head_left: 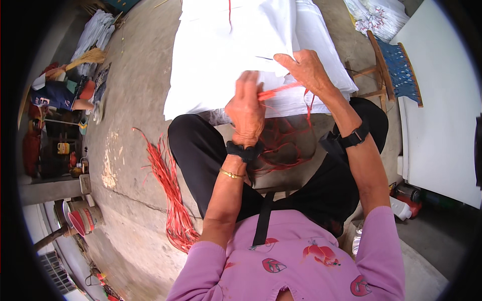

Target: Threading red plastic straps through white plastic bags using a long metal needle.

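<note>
Both hands meet over my lap, at the near edge of a stack of white woven sacks (236,60) that spreads from my knees out across the concrete floor (135,100). My left hand (246,113) is curled shut, fingers folded around a strand of red plastic twine (278,91) and pulling it taut toward me; my right hand (306,70) lies half open on the sack edge, thumb and fingers pressing the white fabric down where the twine enters it, so the material stays flat while the strand is drawn. I cannot tell whether a needle sits between the left fingers; they cover whatever is there.

Slack loops of the same red twine (281,143) hang down between my knees against the black trousers (201,155), close under both hands, apparently so the strand can run freely.

A long bundle of red twine strips (170,190) lies on the floor just beside my left leg, within reach. A wooden chair with a blue woven seat (396,70) stands at the far right edge of the stack, next to a white panel (442,115). Off to the left, well apart, a straw broom (85,57) and assorted household clutter sit along the floor's far edge.
</note>
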### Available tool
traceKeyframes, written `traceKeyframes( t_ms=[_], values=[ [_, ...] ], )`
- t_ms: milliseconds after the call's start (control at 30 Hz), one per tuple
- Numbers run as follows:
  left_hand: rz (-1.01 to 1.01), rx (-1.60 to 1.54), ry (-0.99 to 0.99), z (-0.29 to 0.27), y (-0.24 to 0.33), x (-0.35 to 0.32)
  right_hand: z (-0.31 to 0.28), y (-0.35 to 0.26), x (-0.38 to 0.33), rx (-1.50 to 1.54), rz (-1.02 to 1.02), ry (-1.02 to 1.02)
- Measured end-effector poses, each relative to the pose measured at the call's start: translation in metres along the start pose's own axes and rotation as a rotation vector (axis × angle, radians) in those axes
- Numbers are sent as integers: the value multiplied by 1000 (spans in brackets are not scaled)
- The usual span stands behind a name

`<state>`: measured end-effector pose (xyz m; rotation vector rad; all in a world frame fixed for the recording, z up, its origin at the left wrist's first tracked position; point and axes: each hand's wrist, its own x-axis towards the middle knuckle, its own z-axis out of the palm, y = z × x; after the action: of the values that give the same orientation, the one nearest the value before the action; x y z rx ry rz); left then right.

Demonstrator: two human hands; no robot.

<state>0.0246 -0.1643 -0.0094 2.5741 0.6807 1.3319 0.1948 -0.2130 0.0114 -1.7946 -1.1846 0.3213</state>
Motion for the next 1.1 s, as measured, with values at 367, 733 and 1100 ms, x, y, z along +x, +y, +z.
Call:
traceKeyframes(
  t_ms=[367,733,1100],
  values=[
    [-328,193,72,-16,-27,20,-1,0,-4,-362,-93,-120],
    [-207,73,196,15,-10,25,34,2,6,44,-1,-151],
    [-417,262,118,-12,-23,17,31,2,13,228,164,-130]
  ],
)
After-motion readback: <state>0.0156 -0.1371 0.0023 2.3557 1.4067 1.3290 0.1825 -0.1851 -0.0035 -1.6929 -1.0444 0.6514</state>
